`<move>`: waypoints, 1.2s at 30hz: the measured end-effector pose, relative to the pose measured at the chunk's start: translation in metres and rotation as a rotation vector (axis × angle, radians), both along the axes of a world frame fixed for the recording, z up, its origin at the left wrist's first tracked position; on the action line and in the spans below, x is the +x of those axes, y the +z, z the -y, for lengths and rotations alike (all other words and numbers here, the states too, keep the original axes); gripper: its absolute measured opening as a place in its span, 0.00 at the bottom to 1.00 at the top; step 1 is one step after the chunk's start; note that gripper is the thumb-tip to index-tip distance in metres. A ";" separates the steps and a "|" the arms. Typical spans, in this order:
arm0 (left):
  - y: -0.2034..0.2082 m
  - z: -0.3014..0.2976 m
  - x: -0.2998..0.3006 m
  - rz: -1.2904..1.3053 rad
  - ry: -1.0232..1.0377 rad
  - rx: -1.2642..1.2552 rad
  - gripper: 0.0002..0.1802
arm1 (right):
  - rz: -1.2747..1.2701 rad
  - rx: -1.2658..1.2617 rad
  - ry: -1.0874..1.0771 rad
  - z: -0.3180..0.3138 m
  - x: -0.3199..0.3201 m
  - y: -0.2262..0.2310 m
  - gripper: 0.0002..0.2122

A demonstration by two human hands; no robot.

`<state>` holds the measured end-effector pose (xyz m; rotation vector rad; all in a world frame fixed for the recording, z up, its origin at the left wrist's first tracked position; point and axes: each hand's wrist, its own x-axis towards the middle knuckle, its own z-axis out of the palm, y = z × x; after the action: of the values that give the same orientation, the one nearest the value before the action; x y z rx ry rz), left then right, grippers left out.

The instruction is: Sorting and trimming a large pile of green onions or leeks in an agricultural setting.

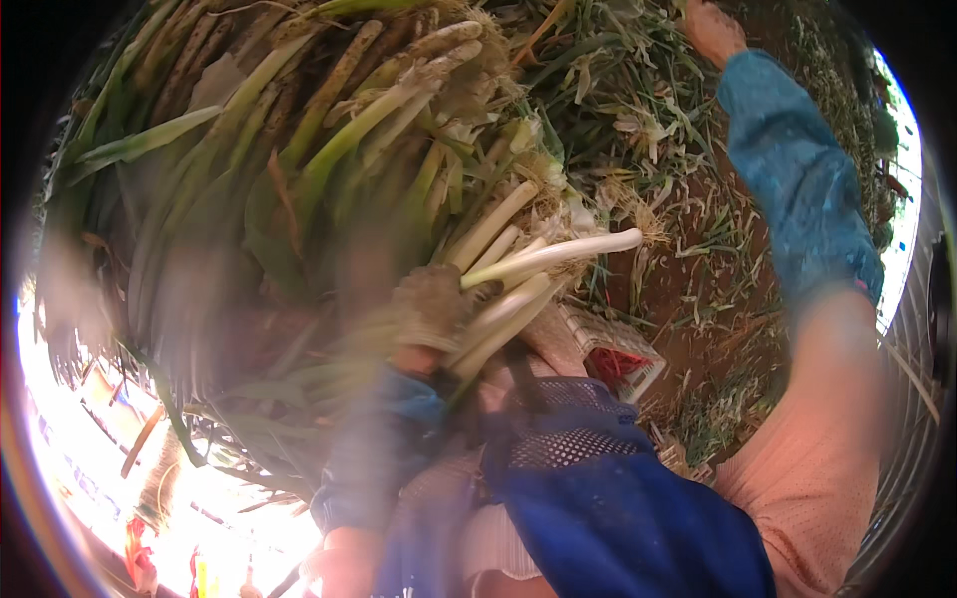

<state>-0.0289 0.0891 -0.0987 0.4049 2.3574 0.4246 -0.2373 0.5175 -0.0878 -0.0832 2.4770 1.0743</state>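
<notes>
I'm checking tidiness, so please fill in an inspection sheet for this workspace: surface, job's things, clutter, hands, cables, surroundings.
Surface: brown ground strewn with leaf scraps.
Job's things: leek-like stalks heaped at upper left, some with roots showing.
Clutter: leaf scraps beside the heap; white lattice basket, something red inside.
Hands: left hand, blurred, closed around several stalks; right hand at the upper edge, grip unclear.
Cables: nothing seen.
Surroundings: blue garment over the lap, blue right sleeve, glare at lower left.
</notes>
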 end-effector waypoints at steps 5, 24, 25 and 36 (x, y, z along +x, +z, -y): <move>0.006 -0.007 -0.009 0.150 -0.012 -0.025 0.32 | 0.371 -0.815 -0.444 0.080 0.096 -0.069 0.30; -0.002 -0.029 -0.011 0.258 -0.041 -0.180 0.35 | 0.740 -1.239 -0.997 0.093 0.120 -0.172 0.34; -0.003 -0.036 -0.009 0.218 -0.046 -0.129 0.35 | 0.691 -1.488 -0.822 0.110 0.146 -0.216 0.27; -0.002 -0.039 -0.010 0.216 0.059 -0.032 0.32 | -0.235 -0.404 -0.487 -0.173 0.110 -0.146 0.07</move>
<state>-0.0388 0.1278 -0.1002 0.2612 2.1667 0.4352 -0.1269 0.6905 -0.2335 0.5253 2.6805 0.3936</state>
